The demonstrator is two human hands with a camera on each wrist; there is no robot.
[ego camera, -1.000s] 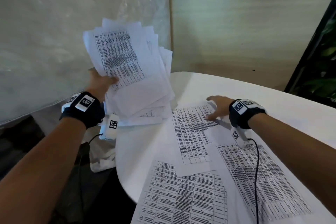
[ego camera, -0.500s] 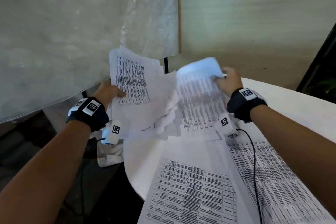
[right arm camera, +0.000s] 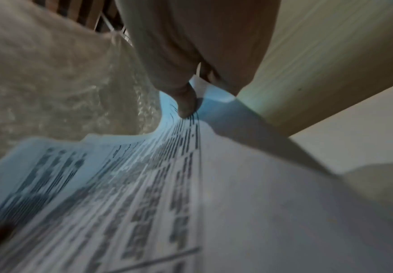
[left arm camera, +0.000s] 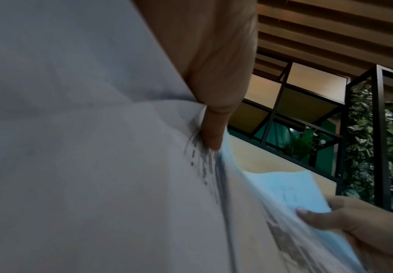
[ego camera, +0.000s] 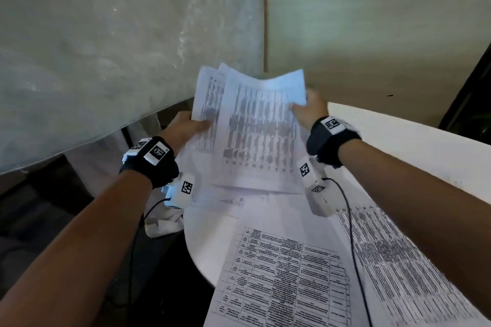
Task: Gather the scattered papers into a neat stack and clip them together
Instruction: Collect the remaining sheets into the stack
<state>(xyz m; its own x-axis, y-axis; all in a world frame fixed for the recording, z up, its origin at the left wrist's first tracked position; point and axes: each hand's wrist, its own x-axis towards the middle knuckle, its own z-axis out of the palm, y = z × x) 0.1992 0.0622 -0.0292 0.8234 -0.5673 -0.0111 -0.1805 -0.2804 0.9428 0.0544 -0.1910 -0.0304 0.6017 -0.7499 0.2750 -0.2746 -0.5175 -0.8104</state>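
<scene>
Two hands hold one loose bundle of papers [ego camera: 252, 138] up above the far left edge of the round white worktop [ego camera: 398, 151]. How many sheets are in the bundle cannot be counted; at least three staggered top edges show in the head view. Two more printed sheets lie flat on the worktop: a near sheet [ego camera: 281, 281] overhanging the near left edge, and a right sheet [ego camera: 393, 260] beside it, partly under the right forearm.

The left hand [ego camera: 186, 127] grips the bundle's left edge, thumb on the printed face and fingers behind; the left wrist view shows its thumb [left arm camera: 212, 133] pressed down on the paper. The right hand [ego camera: 309, 110] pinches the upper right corner of the top sheet, its grip narrow, with the thumb [right arm camera: 186, 103] on the face and the other fingers behind the sheet.

One second ago the left hand alone held the bundle while the right hand lay flat on a sheet on the worktop. Half a second ago that sheet was lifted, apart from the bundle. Now it lies over the front of the bundle, and the spot on the worktop where it lay is bare.

A black cable [ego camera: 353, 233] trails from the right wrist unit across the right sheet.
</scene>
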